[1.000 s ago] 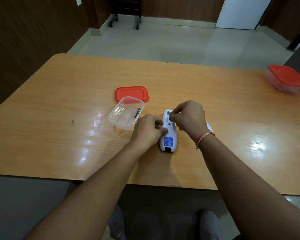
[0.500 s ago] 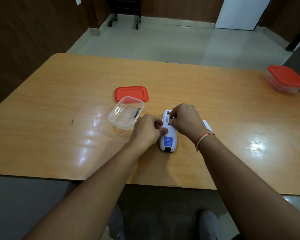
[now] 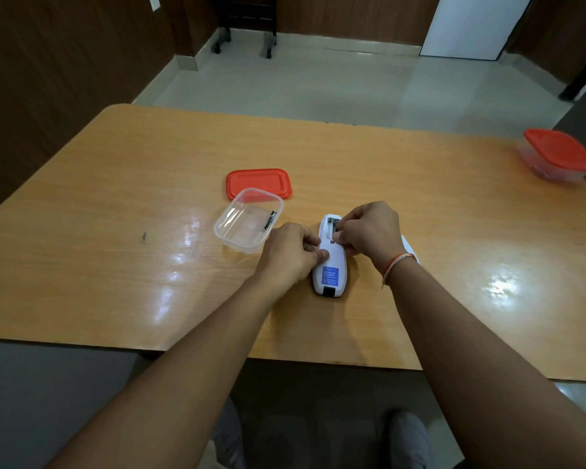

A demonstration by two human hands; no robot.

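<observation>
A white remote (image 3: 330, 265) lies face down on the wooden table (image 3: 115, 198), its battery bay open at the far end and a blue label near its near end. My left hand (image 3: 290, 253) grips its left side with curled fingers and thumb. My right hand (image 3: 369, 231) pinches a dark battery (image 3: 335, 226) in the open bay. A clear plastic box (image 3: 247, 220) stands just left of the remote with one dark battery (image 3: 270, 220) inside. Its red lid (image 3: 258, 182) lies flat behind it.
A white piece (image 3: 409, 247), partly hidden under my right wrist, lies on the table to the right of the remote. A second clear box with a red lid (image 3: 557, 157) stands at the table's far right edge. A small dark speck (image 3: 144, 236) marks the left side.
My right hand has shifted slightly toward me along the battery bay, its fingers staying on the battery. My left hand has kept its hold on the remote.
</observation>
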